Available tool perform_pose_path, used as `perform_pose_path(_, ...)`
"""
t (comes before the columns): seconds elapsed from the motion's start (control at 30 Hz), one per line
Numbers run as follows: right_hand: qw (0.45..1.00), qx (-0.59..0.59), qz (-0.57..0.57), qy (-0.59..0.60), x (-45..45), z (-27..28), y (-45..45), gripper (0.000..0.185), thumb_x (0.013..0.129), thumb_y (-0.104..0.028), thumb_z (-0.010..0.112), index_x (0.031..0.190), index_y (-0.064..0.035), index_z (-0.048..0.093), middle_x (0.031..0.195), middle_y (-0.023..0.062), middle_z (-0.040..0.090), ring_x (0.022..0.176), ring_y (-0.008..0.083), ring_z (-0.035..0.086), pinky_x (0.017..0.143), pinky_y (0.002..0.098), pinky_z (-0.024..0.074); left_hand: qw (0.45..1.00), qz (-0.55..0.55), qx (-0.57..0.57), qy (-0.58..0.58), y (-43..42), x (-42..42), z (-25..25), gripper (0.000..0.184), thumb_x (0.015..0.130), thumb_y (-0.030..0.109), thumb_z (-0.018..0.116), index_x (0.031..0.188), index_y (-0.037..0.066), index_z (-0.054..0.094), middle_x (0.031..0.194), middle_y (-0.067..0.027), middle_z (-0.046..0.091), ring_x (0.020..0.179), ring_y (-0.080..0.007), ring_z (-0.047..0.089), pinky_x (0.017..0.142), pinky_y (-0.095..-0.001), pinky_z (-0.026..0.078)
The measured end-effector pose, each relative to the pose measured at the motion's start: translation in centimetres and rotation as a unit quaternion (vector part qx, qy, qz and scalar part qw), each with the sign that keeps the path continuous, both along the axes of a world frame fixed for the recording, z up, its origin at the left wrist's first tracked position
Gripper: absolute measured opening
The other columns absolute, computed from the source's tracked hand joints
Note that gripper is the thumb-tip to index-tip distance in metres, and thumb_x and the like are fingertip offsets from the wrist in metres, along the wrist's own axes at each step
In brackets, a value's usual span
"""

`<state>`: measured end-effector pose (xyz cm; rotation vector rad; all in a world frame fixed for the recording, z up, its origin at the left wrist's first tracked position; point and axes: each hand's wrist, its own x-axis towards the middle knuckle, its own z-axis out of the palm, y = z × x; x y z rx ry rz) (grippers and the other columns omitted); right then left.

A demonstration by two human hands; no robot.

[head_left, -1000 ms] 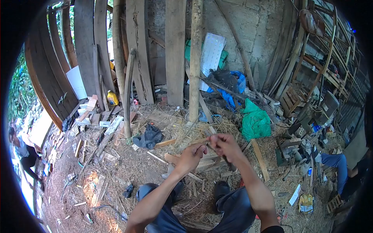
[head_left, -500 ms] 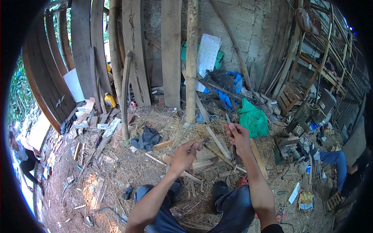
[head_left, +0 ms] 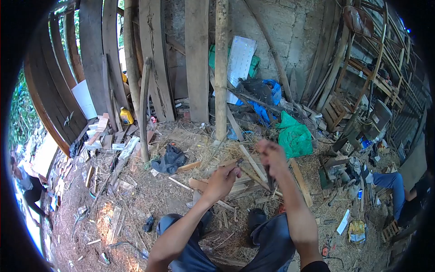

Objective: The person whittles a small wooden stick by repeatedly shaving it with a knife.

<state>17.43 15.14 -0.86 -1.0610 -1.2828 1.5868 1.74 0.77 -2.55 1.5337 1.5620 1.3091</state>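
The person's right hand (head_left: 274, 158) is showing blurred, its grip closing around a dark, narrow tool (head_left: 270, 179) that is jutting down below the fingers. The left hand (head_left: 222, 182) is hovering nearby, its grip narrow, fingers bunching just beside a small dark tip (head_left: 239, 161); whether they are holding it, I cannot tell. Beyond the right hand, a green bag (head_left: 294, 139) is lying on the littered ground (head_left: 181, 133).
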Motion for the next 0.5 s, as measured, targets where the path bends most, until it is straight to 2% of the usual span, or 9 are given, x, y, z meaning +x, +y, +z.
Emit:
perform_pose_path(0.03,1.0,-0.001,-0.001,-0.001,1.5,-0.3,1.4,0.024,0.092,-0.022,0.06,0.092,0.0014,0.064,0.07,-0.0023,0.056,0.048,0.0028,0.037,0.041,0.0197,0.0246,1.0,-0.001,-0.001,-0.001,-0.4,-0.3,-0.6,0.016,0.094,0.015,0.05,0.089,0.003,0.059,0.068,-0.0114,0.057,0.06,-0.0217,0.053,0.06,-0.0343,0.043)
perform_pose_path(0.1,0.986,0.061,-0.037,0.153,4.5,0.0,4.0,0.022,0.092,-0.022,0.059,0.094,-0.0008,0.065,0.07,-0.0023,0.056,0.048,0.003,0.037,0.041,0.0192,0.0249,1.0,0.008,0.016,-0.006,-1.2,-1.1,-1.3,0.019,0.096,0.016,0.049,0.087,0.002,0.058,0.063,-0.0045,0.049,0.059,-0.0102,0.044,0.057,-0.0272,0.038)
perform_pose_path(0.13,0.985,0.065,-0.034,0.154,4.4,-0.6,3.9,0.022,0.092,-0.022,0.059,0.094,-0.0008,0.065,0.07,-0.0023,0.056,0.048,0.003,0.037,0.041,0.0192,0.0249,1.0,0.011,0.02,-0.005,-1.1,-1.4,-0.9,0.019,0.096,0.016,0.049,0.087,0.002,0.058,0.063,-0.0045,0.049,0.059,-0.0102,0.044,0.057,-0.0272,0.038)
perform_pose_path(0.2,0.997,0.027,0.015,0.07,3.7,-0.7,1.3,0.022,0.091,-0.022,0.06,0.1,-0.0027,0.066,0.07,-0.0019,0.056,0.048,0.0032,0.037,0.041,0.0184,0.0263,0.996,0.067,0.044,0.039,-1.4,-1.2,1.0,0.016,0.093,0.015,0.052,0.09,0.002,0.06,0.064,-0.0114,0.057,0.056,-0.0174,0.054,0.056,-0.0301,0.042)
perform_pose_path(0.23,0.998,0.038,0.048,0.035,2.6,-0.4,-0.1,0.024,0.091,-0.02,0.061,0.106,-0.0017,0.064,0.071,-0.0012,0.057,0.048,0.0034,0.038,0.041,0.0187,0.0274,0.996,0.068,0.042,0.035,-1.3,-1.0,0.6,0.016,0.093,0.015,0.052,0.09,0.002,0.06,0.064,-0.0114,0.057,0.056,-0.0174,0.054,0.056,-0.0301,0.042)
perform_pose_path(0.3,0.989,0.074,0.124,-0.005,0.0,0.0,-2.9,0.022,0.091,-0.017,0.06,0.106,-0.0006,0.063,0.071,-0.0008,0.057,0.048,0.0036,0.039,0.041,0.0192,0.0282,0.984,0.122,0.062,0.118,-0.7,-0.7,-0.2,0.013,0.09,0.012,0.054,0.093,0.003,0.062,0.068,-0.0186,0.061,0.06,-0.0314,0.061,0.055,-0.0377,0.045)
perform_pose_path(0.33,0.989,0.074,0.125,-0.003,-1.2,0.1,-3.6,0.022,0.091,-0.017,0.06,0.106,-0.0006,0.063,0.071,-0.0008,0.057,0.048,0.0036,0.039,0.041,0.0192,0.0282,0.983,0.123,0.062,0.12,-0.6,-0.4,-0.1,0.013,0.09,0.012,0.054,0.093,0.003,0.062,0.068,-0.0186,0.061,0.06,-0.0314,0.061,0.055,-0.0377,0.045)
perform_pose_path(0.4,0.977,0.035,0.208,0.03,-2.5,-0.1,-4.7,0.019,0.092,-0.013,0.058,0.103,0.0012,0.063,0.07,-0.0007,0.057,0.048,0.0036,0.039,0.041,0.0197,0.0286,0.971,0.143,0.055,0.184,-0.8,0.2,0.0,0.011,0.088,0.01,0.056,0.094,0.004,0.063,0.071,-0.0201,0.062,0.067,-0.0389,0.061,0.057,-0.0434,0.048)
perform_pose_path(0.5,0.988,0.015,0.149,0.041,-1.5,0.0,-2.5,0.02,0.092,-0.015,0.057,0.101,0.0026,0.063,0.071,-0.0014,0.056,0.048,0.0033,0.037,0.041,0.0199,0.0281,0.963,0.154,0.067,0.209,-1.0,0.3,0.4,0.01,0.087,0.011,0.056,0.092,0.005,0.063,0.073,-0.02,0.063,0.068,-0.0396,0.061,0.057,-0.0452,0.048)
